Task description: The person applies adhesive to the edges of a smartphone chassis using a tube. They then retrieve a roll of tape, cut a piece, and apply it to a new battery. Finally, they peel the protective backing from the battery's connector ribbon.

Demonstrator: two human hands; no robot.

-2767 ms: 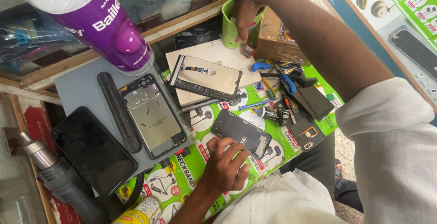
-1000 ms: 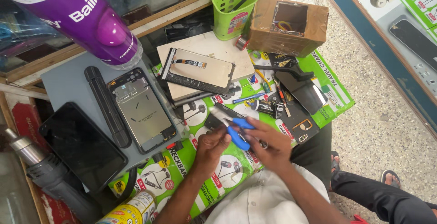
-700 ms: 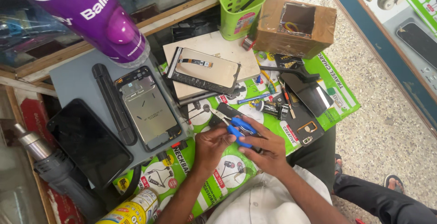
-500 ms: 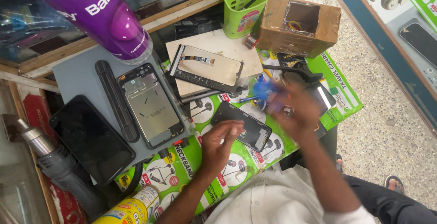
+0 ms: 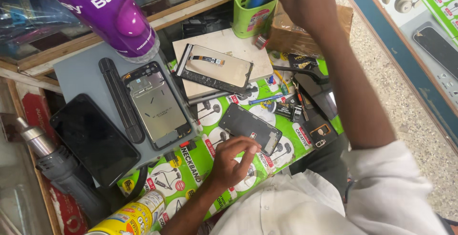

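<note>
My left hand (image 5: 233, 161) lies on the green printed mat (image 5: 188, 175), fingers curled, fingertips pinching the near edge of a dark phone panel (image 5: 250, 127) that lies flat. My right hand (image 5: 300, 1) is stretched far out over a green tool cup (image 5: 253, 15) at the back. A blue-handled tool (image 5: 257, 0) stands in the cup right beside its fingertips; I cannot make out whether the fingers still grip it.
A phone frame (image 5: 157, 104) and black bar (image 5: 119, 99) lie on a grey pad (image 5: 78, 75). A screen panel (image 5: 214, 68), black phone (image 5: 93, 139), purple bottle (image 5: 117, 10), heat gun (image 5: 62, 168), yellow can (image 5: 131, 216), cardboard box (image 5: 291, 30) and small tools (image 5: 291, 108) crowd the bench.
My right hand has carried the blue-handled tool from above the dark phone panel up to the green cup at the back. My left hand stays at the panel's near edge.
</note>
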